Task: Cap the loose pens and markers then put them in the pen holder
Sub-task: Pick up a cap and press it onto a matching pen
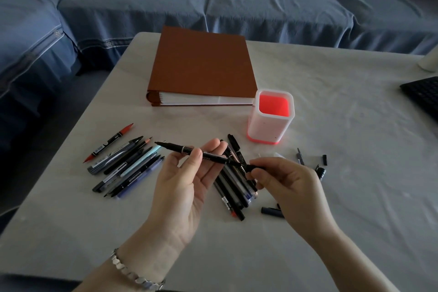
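My left hand (187, 187) holds a black marker (175, 148) between thumb and fingers, its bare tip pointing left. My right hand (286, 182) pinches a black cap (256, 168) right at the marker's other end. Under both hands lies a pile of dark pens (233, 194). A second row of several pens and markers (125, 166) lies to the left, a red-tipped one (111, 141) farthest out. Loose caps lie to the right (324, 159) and near my right wrist (272, 211). The white pen holder (270, 125), red inside, stands behind the pile and holds nothing visible.
A brown binder (201, 66) lies at the back of the white table (355, 149). A black keyboard (424, 95) reaches in from the right edge, with a white object (430, 61) behind it. A blue sofa (213, 0) runs along the far side.
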Available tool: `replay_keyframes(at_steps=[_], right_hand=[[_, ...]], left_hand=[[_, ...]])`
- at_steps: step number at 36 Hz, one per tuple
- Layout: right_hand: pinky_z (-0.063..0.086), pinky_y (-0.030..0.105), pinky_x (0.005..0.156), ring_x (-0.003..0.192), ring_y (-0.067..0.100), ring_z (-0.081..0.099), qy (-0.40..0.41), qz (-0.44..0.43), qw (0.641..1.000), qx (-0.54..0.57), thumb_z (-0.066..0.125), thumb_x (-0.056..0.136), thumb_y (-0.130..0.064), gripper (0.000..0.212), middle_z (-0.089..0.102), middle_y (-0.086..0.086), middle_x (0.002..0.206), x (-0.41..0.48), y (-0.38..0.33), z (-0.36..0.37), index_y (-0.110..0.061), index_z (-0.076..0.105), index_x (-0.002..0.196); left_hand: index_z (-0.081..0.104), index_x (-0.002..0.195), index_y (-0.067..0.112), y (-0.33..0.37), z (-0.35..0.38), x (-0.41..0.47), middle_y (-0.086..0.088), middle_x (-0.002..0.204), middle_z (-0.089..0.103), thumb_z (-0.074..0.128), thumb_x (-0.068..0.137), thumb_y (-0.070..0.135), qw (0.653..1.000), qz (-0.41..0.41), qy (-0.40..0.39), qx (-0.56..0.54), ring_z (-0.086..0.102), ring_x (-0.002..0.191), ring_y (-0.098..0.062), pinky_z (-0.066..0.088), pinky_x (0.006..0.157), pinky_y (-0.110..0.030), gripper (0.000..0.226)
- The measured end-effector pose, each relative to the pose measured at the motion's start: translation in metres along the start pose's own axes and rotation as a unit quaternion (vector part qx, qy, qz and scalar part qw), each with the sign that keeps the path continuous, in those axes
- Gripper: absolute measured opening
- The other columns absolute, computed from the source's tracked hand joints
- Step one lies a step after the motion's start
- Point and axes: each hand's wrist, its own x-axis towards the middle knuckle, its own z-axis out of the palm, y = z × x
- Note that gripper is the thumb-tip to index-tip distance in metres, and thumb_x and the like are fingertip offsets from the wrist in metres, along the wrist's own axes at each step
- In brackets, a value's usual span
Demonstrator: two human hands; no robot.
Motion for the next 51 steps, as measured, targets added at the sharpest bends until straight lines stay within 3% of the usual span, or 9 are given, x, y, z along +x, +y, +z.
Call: replay_keyframes(at_steps=[8, 11, 16, 23, 28, 33, 37, 43, 51], right_hand=[[0.050, 0.015, 0.065, 0.062, 0.008, 0.062, -0.002, 0.000, 1.000, -0.002, 0.068, 0.077, -0.009, 0.023, 0.072, -0.008, 0.073, -0.001, 0.003, 0.003, -0.031, 0.070, 0.080], [0.050, 0.015, 0.066, 0.065, 0.009, 0.064, 0.005, -0.001, 1.000, -0.021, 0.068, 0.077, -0.010, 0.025, 0.072, -0.009, 0.075, -0.001, 0.007, 0.005, -0.035, 0.069, 0.081], [0.043, 0.008, 0.061, 0.062, 0.001, 0.057, 0.007, -0.033, 0.991, -0.129, 0.069, 0.079, -0.016, 0.018, 0.067, -0.017, 0.067, -0.002, 0.018, 0.001, -0.029, 0.072, 0.091], [0.042, 0.007, 0.063, 0.071, 0.005, 0.057, 0.001, -0.127, 0.965, -0.228, 0.057, 0.082, -0.019, 0.018, 0.062, -0.013, 0.074, -0.006, 0.030, 0.005, -0.017, 0.070, 0.095], [0.041, 0.011, 0.058, 0.063, 0.005, 0.056, -0.019, -0.096, 0.977, -0.191, 0.055, 0.084, -0.018, 0.012, 0.061, -0.007, 0.064, -0.013, 0.035, 0.011, -0.020, 0.067, 0.084], [0.031, 0.011, 0.050, 0.047, 0.002, 0.040, -0.087, 0.058, 0.991, -0.084, 0.052, 0.091, -0.011, 0.024, 0.053, -0.011, 0.053, -0.016, 0.037, 0.014, -0.022, 0.062, 0.071], [0.038, 0.024, 0.057, 0.055, 0.009, 0.044, -0.140, 0.088, 0.976, -0.143, 0.049, 0.092, -0.018, 0.019, 0.056, -0.005, 0.061, -0.018, 0.048, 0.016, -0.017, 0.064, 0.080], [0.044, 0.021, 0.068, 0.073, 0.006, 0.055, -0.089, 0.019, 0.965, -0.245, 0.055, 0.089, -0.019, 0.014, 0.062, -0.012, 0.078, -0.020, 0.059, 0.010, -0.025, 0.067, 0.093], [0.044, 0.023, 0.078, 0.093, 0.014, 0.055, -0.005, 0.021, 0.926, -0.376, 0.057, 0.088, -0.018, 0.019, 0.055, -0.012, 0.094, 0.000, 0.088, -0.042, -0.019, 0.067, 0.105]], left_hand=[[0.049, 0.086, 0.006, -0.008, 0.002, -0.004, -0.013, 0.089, 0.073, 0.047, 0.084, 0.008, 1.000, -0.007, -0.013, 0.022, 0.069, 0.093, -0.024, 0.058, 0.076, -0.030, 0.004], [0.052, 0.094, 0.003, -0.012, 0.000, -0.004, -0.013, 0.089, 0.073, 0.055, 0.073, 0.014, 0.997, -0.003, -0.017, 0.076, 0.069, 0.094, -0.024, 0.057, 0.080, -0.033, 0.024], [0.061, 0.072, 0.008, -0.009, -0.010, 0.003, -0.007, 0.075, 0.072, 0.063, 0.059, 0.010, 0.992, -0.019, 0.018, 0.119, 0.068, 0.082, -0.021, 0.056, 0.079, -0.031, 0.013], [0.057, 0.075, 0.005, -0.014, -0.012, 0.005, -0.008, 0.070, 0.072, 0.059, 0.073, -0.006, 0.990, -0.016, 0.029, 0.135, 0.070, 0.074, -0.021, 0.058, 0.069, -0.028, 0.012], [0.055, 0.077, 0.001, -0.018, -0.012, 0.000, -0.007, 0.065, 0.070, 0.054, 0.079, -0.011, 0.988, 0.015, 0.034, 0.151, 0.069, 0.070, -0.022, 0.059, 0.072, -0.032, 0.012], [0.055, 0.074, 0.002, -0.021, -0.016, -0.002, -0.009, 0.064, 0.070, 0.054, 0.079, -0.012, 0.981, 0.030, 0.017, 0.192, 0.069, 0.068, -0.021, 0.059, 0.067, -0.030, 0.015], [0.057, 0.072, 0.004, -0.025, -0.020, -0.002, -0.009, 0.062, 0.069, 0.060, 0.077, -0.008, 0.967, 0.036, 0.020, 0.250, 0.068, 0.064, -0.017, 0.056, 0.060, -0.023, 0.014], [0.056, 0.075, -0.003, -0.038, -0.030, 0.008, -0.027, 0.077, 0.066, 0.067, 0.075, 0.002, 0.957, 0.011, 0.097, 0.274, 0.064, 0.071, -0.027, 0.057, 0.072, -0.037, 0.012], [0.050, 0.072, 0.004, -0.036, -0.030, 0.024, -0.017, 0.079, 0.057, 0.060, 0.082, -0.003, 0.972, 0.015, 0.116, 0.205, 0.056, 0.073, -0.025, 0.057, 0.057, -0.022, 0.015]])
